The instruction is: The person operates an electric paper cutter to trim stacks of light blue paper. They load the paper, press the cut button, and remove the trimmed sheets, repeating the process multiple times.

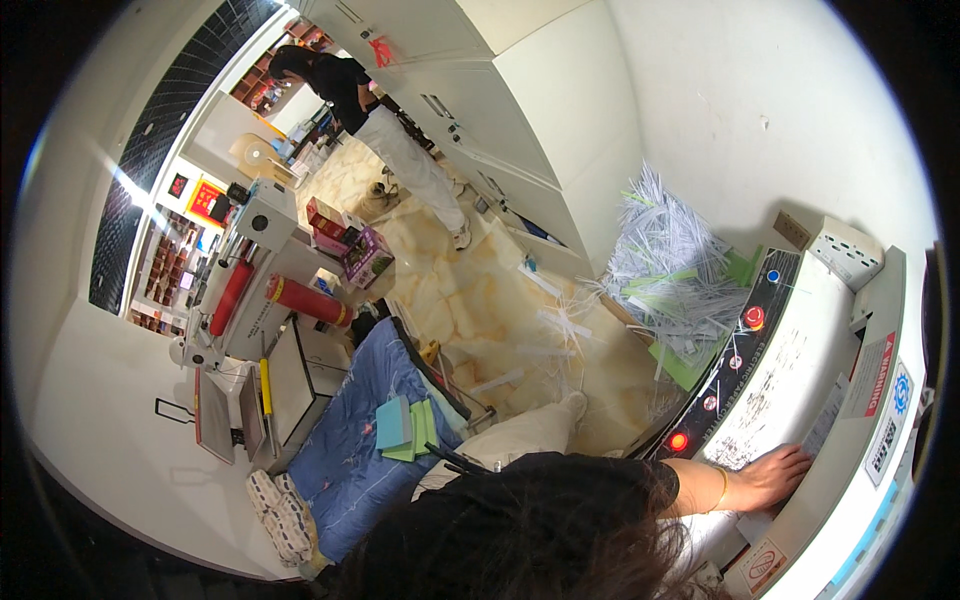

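Note:
My left hand (770,471) lies palm down in the cutting machine at lower right, fingers slightly bent on or beside printed paper (828,410) near the inner edge. A gold bracelet circles that wrist. The machine's scuffed white bed (775,360) has a dark control strip (725,375) with red and blue buttons. My black-clothed upper body and some hair fill the bottom middle. My right hand cannot be made out. A heap of shredded paper (660,260) with green pieces lies beside the machine.
A person (385,140) in black top and white trousers stands by cabinets (500,120). A machine with red rollers (235,290) stands left, near boxes (365,255). A blue quilt (340,460) bears coloured sheets (395,420). Paper strips litter the marble-patterned floor (450,290).

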